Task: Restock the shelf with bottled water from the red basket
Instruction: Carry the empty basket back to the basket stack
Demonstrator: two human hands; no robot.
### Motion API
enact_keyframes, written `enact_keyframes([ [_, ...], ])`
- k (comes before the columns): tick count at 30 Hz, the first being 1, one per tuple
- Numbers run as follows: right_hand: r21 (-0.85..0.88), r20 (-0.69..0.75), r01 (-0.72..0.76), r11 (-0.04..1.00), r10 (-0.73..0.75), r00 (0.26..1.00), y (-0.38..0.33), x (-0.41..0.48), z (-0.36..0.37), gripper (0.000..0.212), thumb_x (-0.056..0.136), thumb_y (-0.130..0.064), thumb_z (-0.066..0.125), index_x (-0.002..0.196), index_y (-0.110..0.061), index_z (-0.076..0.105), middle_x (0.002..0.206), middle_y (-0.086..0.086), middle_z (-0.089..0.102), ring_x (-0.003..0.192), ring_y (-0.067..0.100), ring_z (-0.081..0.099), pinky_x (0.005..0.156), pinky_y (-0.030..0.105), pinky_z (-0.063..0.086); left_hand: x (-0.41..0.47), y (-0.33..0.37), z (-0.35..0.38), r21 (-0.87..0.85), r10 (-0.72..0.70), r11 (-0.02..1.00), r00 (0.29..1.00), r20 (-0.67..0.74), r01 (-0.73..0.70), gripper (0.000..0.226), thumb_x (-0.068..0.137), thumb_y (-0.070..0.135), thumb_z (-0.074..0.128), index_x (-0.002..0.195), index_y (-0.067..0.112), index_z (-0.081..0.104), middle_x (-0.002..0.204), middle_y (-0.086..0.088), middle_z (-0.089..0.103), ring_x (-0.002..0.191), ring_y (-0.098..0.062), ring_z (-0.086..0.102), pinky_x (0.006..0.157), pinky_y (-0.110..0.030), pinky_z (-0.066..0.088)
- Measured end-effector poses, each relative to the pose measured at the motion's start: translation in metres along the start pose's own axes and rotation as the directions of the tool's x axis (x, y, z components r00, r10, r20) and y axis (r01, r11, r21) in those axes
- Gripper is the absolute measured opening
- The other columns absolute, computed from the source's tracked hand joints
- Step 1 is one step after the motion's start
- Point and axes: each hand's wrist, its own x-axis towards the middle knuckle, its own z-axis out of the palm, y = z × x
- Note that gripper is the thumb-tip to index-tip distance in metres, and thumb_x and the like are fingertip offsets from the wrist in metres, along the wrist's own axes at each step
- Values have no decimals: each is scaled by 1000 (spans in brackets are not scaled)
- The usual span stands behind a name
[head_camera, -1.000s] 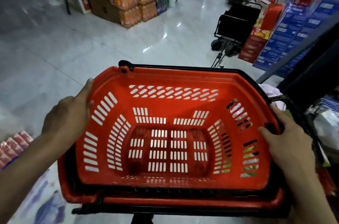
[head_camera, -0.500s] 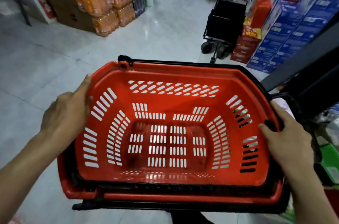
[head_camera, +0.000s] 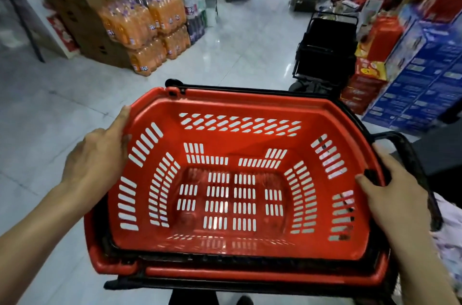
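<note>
Empty red basket [head_camera: 250, 100], held crosswise
Your left hand [head_camera: 97, 162] and right hand [head_camera: 392, 202] each grip a short end.

Indoor overhead light, fairly dim overall. The glossy pale floor [head_camera: 250, 54] carries soft white glare patches mid-aisle. The red basket [head_camera: 250, 142] is sharpest but oversaturated, and its slots glow white from the floor behind. There is heavy motion smear up top and at right: blue boxes [head_camera: 425, 67] and orange drink packs [head_camera: 140, 24] are blurred. Wide-angle bowing shows toward the frame rim. The lower right is dark and underexposed.
</note>
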Motion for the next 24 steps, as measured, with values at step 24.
enact_keyframes([
  [24,64,-185,-314,947,320,929,-156,381,222,69,89,-29,67,145,-51,34,134,5,62,120,37,58,102,54,45,573,126,222,-94,373,928,900,224,-361,58,101,40,35,150,44,5,102,-25,62,79,-44,63,67,-53,55],
])
